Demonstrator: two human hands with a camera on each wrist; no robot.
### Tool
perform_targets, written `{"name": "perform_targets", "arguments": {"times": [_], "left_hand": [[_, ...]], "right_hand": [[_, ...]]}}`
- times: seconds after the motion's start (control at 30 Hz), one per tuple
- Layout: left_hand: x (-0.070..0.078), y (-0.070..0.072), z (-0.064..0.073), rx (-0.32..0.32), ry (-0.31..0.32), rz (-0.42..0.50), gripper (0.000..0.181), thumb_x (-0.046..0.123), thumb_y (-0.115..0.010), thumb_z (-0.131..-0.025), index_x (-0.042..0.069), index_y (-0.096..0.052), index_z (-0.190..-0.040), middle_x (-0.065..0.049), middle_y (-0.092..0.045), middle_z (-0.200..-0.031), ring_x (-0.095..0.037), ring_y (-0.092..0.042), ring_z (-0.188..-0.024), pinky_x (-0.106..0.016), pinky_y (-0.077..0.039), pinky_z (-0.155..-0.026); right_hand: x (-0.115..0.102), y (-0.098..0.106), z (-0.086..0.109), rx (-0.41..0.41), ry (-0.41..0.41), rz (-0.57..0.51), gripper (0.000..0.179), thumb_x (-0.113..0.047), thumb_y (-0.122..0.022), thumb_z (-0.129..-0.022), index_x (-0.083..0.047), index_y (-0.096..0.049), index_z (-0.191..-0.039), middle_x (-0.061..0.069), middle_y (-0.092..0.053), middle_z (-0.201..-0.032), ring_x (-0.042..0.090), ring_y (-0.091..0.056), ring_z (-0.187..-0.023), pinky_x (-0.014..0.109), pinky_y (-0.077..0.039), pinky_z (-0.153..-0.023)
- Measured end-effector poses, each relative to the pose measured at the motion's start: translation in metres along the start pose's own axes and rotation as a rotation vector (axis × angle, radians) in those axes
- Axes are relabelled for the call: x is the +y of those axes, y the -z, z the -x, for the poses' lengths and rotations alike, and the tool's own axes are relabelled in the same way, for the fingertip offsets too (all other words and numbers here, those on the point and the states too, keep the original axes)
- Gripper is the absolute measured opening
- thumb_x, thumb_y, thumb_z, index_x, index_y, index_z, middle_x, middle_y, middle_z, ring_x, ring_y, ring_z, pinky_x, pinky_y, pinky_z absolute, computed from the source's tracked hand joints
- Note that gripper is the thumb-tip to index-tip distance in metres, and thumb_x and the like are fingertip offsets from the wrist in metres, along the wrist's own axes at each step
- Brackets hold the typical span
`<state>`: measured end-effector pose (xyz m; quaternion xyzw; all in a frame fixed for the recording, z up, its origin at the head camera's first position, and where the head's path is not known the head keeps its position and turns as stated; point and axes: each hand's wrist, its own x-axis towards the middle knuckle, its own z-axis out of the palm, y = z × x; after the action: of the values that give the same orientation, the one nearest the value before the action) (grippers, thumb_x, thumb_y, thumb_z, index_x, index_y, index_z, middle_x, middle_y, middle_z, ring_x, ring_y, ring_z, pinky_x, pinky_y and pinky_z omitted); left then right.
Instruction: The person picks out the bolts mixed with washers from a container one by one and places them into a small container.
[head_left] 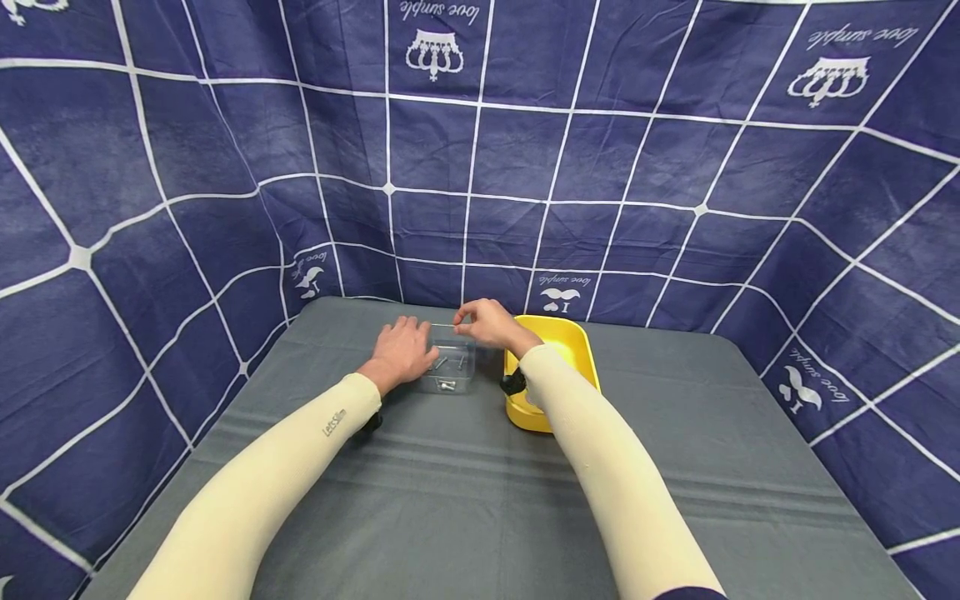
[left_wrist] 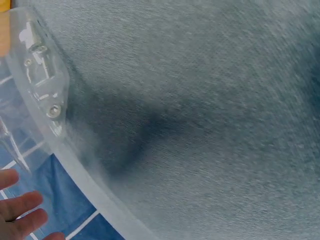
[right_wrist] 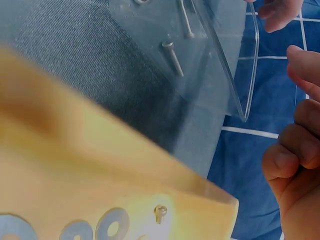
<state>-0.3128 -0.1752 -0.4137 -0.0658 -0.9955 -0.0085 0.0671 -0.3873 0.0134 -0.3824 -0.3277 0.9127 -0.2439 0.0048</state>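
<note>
A clear plastic box (head_left: 447, 386) holding several metal bolts (right_wrist: 173, 59) stands near the back of the table. Its transparent lid (right_wrist: 248, 75) is raised at the far side. My left hand (head_left: 405, 348) is at the box's left side, thumb over the edge and fingers spread loosely. The left wrist view shows its fingers (left_wrist: 22, 207) apart with nothing between them. Behind the box's right corner, my right hand (head_left: 489, 323) hovers by the lid's edge. Its fingers (right_wrist: 306, 142) are curled in the right wrist view, and no object shows in them.
To the right of the box stands a yellow bin (head_left: 531, 418), under my right forearm. Inside it lie several flat washers (right_wrist: 112, 225) and a small screw (right_wrist: 160, 214). A grey cloth (head_left: 450, 500) covers the table, and a blue gridded curtain (head_left: 510, 150) hangs behind.
</note>
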Motion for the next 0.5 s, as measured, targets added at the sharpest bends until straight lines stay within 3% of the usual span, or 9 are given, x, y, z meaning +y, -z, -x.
{"name": "perform_targets", "arguments": {"times": [0.27,0.5], "left_hand": [[0.014,0.000,-0.009,-0.007,-0.017,-0.002,0.058,0.045,-0.048,-0.100,0.006,-0.052,-0.142,-0.019,-0.055,-0.137,-0.036,-0.048,-0.132,-0.058,-0.040,-0.105],[0.028,0.004,-0.012,-0.006,-0.061,0.007,0.058,0.044,-0.049,-0.101,0.007,-0.050,-0.145,-0.019,-0.055,-0.139,-0.036,-0.047,-0.133,-0.058,-0.040,-0.106]], "right_hand": [[0.008,0.010,0.008,0.017,0.000,-0.028,0.018,-0.026,-0.072,-0.092,-0.016,-0.076,-0.107,0.007,-0.063,-0.080,0.017,-0.052,-0.072,0.029,-0.042,-0.068],[0.017,0.017,0.017,0.030,-0.032,-0.039,0.016,-0.025,-0.072,-0.092,-0.017,-0.076,-0.106,0.002,-0.057,-0.073,0.017,-0.051,-0.069,0.028,-0.041,-0.065]]}}
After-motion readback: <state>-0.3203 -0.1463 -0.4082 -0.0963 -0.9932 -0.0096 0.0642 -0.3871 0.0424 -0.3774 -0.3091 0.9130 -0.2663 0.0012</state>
